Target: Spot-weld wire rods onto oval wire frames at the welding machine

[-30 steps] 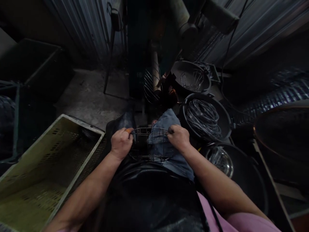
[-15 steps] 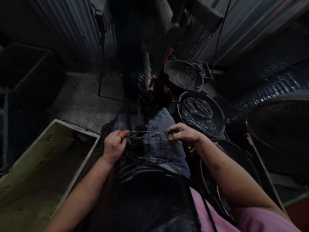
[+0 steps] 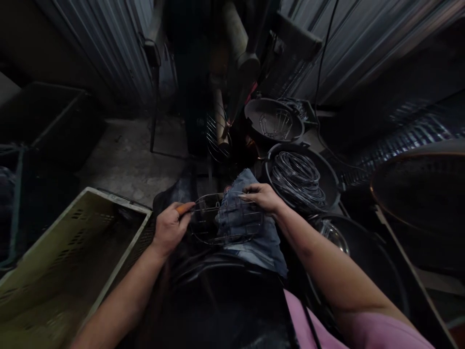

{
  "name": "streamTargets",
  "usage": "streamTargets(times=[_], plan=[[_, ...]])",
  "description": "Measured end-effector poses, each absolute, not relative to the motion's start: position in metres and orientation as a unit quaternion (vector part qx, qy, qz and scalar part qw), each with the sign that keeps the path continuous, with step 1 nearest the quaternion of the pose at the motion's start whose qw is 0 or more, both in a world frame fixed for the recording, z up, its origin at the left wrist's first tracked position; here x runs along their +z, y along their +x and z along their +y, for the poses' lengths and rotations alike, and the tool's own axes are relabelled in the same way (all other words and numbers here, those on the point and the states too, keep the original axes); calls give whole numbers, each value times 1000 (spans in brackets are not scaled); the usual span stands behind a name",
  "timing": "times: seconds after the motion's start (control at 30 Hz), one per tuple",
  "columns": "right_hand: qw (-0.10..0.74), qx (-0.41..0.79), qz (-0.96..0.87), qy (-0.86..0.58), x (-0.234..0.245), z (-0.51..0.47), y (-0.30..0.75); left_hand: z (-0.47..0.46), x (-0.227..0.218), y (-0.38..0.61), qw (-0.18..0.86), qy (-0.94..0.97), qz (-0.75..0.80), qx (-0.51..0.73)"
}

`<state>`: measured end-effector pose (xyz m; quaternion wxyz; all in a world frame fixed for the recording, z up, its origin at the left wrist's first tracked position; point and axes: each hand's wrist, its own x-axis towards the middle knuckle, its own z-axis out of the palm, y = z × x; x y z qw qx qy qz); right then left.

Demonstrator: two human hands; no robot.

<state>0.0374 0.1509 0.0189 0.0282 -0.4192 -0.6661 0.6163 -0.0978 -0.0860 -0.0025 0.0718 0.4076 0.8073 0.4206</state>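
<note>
In the head view, your left hand [image 3: 169, 228] is closed on the left end of the wire basket [image 3: 227, 218], an orange-tipped finger on its rim; your right hand [image 3: 263, 198], clenched on the right end a second ago, now has its fingers loosened and laid over the top rim at two o'clock; judging by that, you are re-gripping, not letting go; the basket has tilted a little and sits on your lap over the denim cloth [image 3: 250, 232]; the pale crate [image 3: 65, 271] lies at eight o'clock, the pan of wire rings [image 3: 298, 177] at two o'clock.
</note>
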Motion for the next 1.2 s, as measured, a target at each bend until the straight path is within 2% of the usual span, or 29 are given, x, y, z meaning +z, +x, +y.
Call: streamTargets(times=[0.1,0.17,0.27,0.4,0.5,0.6,0.67,0.83,1.03,1.2], plan=[[15,643,-647,-410,26,153,23,-95,1,-105,179,374,776,476],[-24,664,-645,-378,30,155,17,-105,4,-109,229,376,745,501],[-77,679,-636,-358,31,161,19,-121,11,-113,237,388,716,530],[1,702,-576,-419,38,166,30,-137,26,-118,187,368,702,580],[93,724,-561,-391,56,170,19,-142,28,-124,191,355,692,599],[186,707,-590,-342,74,182,-13,-143,22,-127,202,374,702,571],[209,693,-604,-333,79,193,-38,-144,17,-128,202,406,715,532],[209,665,-613,-372,73,219,-85,-151,9,-131,177,449,740,468],[153,661,-671,-300,78,232,-95,-154,2,-136,176,431,751,469],[142,686,-654,-285,91,239,-87,-149,-2,-138,198,402,762,467]])
